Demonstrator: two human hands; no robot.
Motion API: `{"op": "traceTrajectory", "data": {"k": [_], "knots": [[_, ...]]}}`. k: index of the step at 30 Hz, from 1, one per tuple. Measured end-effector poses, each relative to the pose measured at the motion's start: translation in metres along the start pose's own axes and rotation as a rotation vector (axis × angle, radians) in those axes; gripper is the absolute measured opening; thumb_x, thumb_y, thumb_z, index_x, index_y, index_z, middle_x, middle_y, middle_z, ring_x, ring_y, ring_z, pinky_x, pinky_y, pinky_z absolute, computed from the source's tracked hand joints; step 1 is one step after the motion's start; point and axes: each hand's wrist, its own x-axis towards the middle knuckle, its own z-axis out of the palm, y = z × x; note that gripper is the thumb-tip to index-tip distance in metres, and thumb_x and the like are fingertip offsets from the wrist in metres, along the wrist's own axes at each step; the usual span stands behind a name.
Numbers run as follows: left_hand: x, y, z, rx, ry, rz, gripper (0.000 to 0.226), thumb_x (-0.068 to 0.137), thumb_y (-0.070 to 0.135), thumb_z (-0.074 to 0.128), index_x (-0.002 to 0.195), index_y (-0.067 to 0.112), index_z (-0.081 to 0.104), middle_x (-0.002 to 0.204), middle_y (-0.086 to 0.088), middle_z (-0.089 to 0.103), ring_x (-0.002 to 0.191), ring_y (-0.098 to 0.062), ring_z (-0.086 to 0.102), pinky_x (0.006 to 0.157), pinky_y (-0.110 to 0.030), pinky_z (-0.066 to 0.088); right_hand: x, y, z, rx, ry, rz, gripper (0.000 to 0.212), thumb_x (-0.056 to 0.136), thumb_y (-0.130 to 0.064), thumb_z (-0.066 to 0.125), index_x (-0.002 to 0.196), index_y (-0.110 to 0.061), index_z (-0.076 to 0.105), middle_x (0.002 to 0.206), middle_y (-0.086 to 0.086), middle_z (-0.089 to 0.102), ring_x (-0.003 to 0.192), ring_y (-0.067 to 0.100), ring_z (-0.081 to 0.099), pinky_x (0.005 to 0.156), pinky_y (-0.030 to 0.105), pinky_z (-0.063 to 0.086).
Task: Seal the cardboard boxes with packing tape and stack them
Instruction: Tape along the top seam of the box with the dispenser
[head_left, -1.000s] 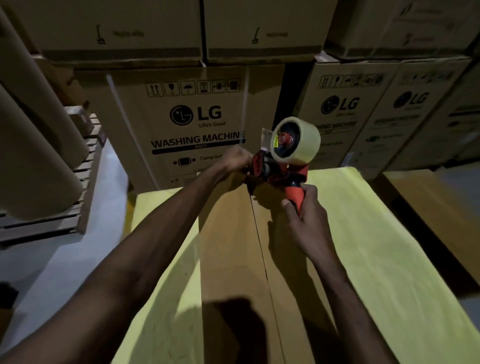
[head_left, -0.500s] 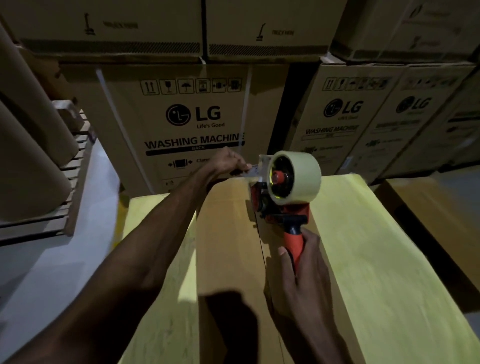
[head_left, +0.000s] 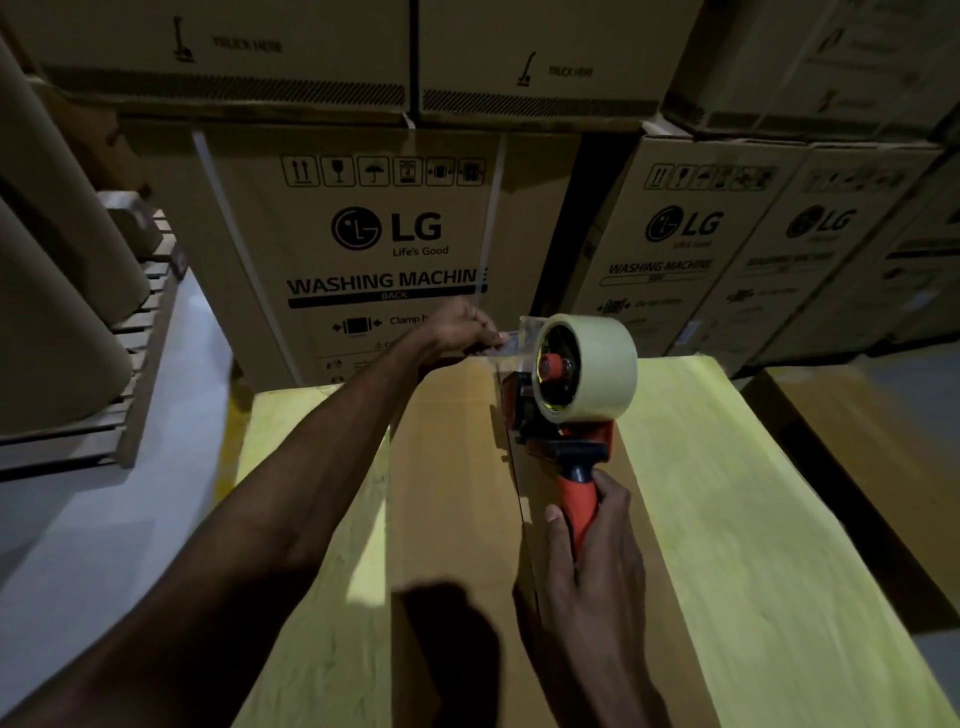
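Tape run just starting on our box

The centre seam (head_left: 515, 483) of our cardboard box (head_left: 452, 467) lies bare, so sealing and stacking are both left. Our outstretched left hand (head_left: 462, 330) pinches the tape end (head_left: 511, 344) at the far edge. Our right hand (head_left: 592, 561) is curled round the handle of the tape dispenser (head_left: 569, 410), near the seam's far end.

The far side is blocked by stacked cartons (head_left: 384, 234) behind the box (head_left: 452, 493). The seam's (head_left: 514, 483) far end is taken by the tape dispenser (head_left: 566, 415). Room is left over the yellow sheet (head_left: 753, 519).
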Motion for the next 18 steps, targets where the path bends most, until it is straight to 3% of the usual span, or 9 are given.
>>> {"op": "traceTrajectory", "data": {"k": [4,6,9,11,14,18], "knots": [[-0.0035,0.0009,-0.0035,0.006,-0.016,0.012,0.017,0.094,0.008,0.072,0.093,-0.009,0.074,0.093,-0.024,0.069,0.083,-0.026,0.056,0.076,-0.037,0.046,-0.0039,0.0011,0.0033,-0.003,-0.013,0.015,0.042,0.101,-0.028,0.058,0.139,-0.026,0.040,0.115,-0.013,0.052,0.091,-0.003,0.045,0.071,0.022,0.037],[-0.0040,0.0013,-0.0051,0.032,-0.037,0.028,0.019,0.094,0.008,0.071,0.094,-0.010,0.073,0.093,-0.026,0.068,0.082,-0.027,0.056,0.072,-0.036,0.046,-0.0051,0.0010,0.0051,0.002,-0.035,0.031,0.043,0.101,-0.031,0.056,0.140,-0.028,0.038,0.116,-0.014,0.051,0.092,-0.001,0.046,0.072,0.026,0.038],[-0.0022,0.0002,-0.0070,0.053,-0.048,0.022,0.015,0.094,0.007,0.071,0.092,-0.007,0.075,0.093,-0.025,0.069,0.082,-0.027,0.056,0.068,-0.032,0.046,-0.0056,-0.0002,0.0064,-0.005,-0.050,0.045,0.042,0.101,-0.033,0.054,0.140,-0.029,0.037,0.116,-0.014,0.050,0.092,0.000,0.046,0.070,0.017,0.037],[-0.0014,-0.0010,-0.0060,0.054,-0.039,0.003,0.011,0.092,0.007,0.073,0.088,-0.002,0.076,0.094,-0.024,0.071,0.083,-0.026,0.059,0.075,-0.035,0.050,-0.0054,-0.0010,0.0064,0.000,-0.049,0.056,0.041,0.102,-0.032,0.054,0.139,-0.028,0.038,0.116,-0.014,0.051,0.091,-0.001,0.045,0.070,0.010,0.037],[-0.0002,-0.0042,-0.0033,0.031,-0.053,-0.053,0.010,0.091,0.006,0.073,0.082,0.005,0.076,0.104,-0.027,0.073,0.090,-0.024,0.064,0.086,-0.038,0.055,-0.0050,-0.0041,0.0053,-0.009,-0.056,0.063,0.041,0.102,-0.032,0.054,0.139,-0.029,0.038,0.117,-0.015,0.051,0.093,-0.002,0.045,0.072,0.020,0.036],[0.0003,-0.0067,-0.0064,0.097,-0.128,-0.166,0.011,0.097,0.016,0.068,0.091,0.010,0.075,0.101,-0.009,0.071,0.100,-0.023,0.063,0.085,-0.034,0.053,-0.0042,-0.0064,0.0028,0.005,-0.065,0.057,0.042,0.102,-0.032,0.055,0.141,-0.028,0.038,0.119,-0.015,0.050,0.093,-0.003,0.043,0.072,0.018,0.033]]}}
